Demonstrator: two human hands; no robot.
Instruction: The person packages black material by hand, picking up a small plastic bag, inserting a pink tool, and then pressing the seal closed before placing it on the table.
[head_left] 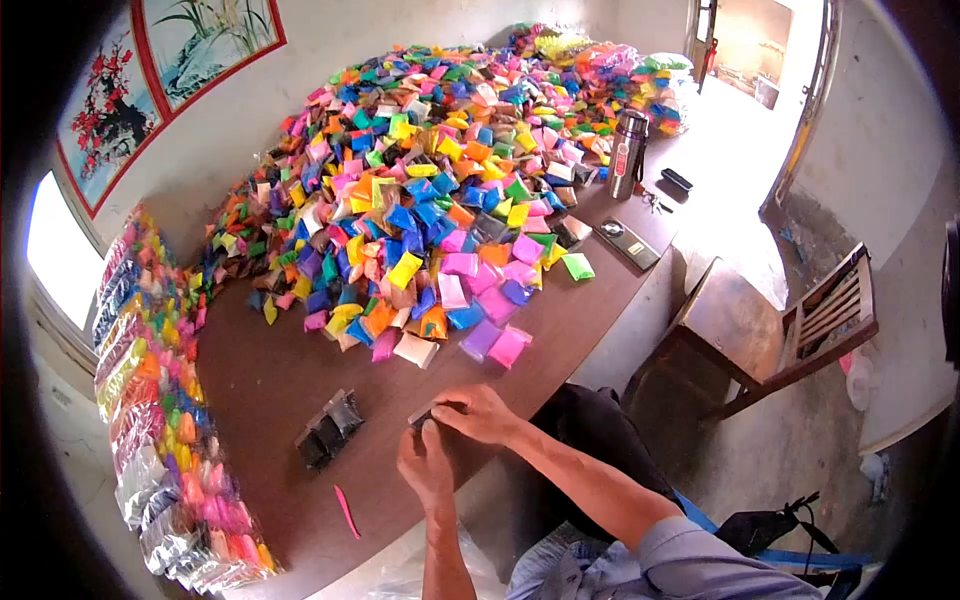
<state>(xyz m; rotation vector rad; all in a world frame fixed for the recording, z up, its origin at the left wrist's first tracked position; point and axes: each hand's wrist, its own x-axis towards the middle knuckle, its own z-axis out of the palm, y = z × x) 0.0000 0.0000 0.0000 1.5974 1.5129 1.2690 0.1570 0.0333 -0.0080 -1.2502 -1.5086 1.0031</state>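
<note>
Over the table's front edge, my left hand and my right hand meet with bent fingers around a small dark packet. Most of the packet is hidden by the fingers and thumbs. To the left of my hands, several black packets in clear wrap stand close together on the brown table. A thin pink plastic tool lies nearer the front edge. Beyond my hands spreads a big heap of small colourful packets, with a purple one and a pink one closest.
Filled clear bags line the table's left side. A steel thermos, keys, a black case and a dark flat box stand or lie at the right. A wooden chair is beside the table, near an open doorway.
</note>
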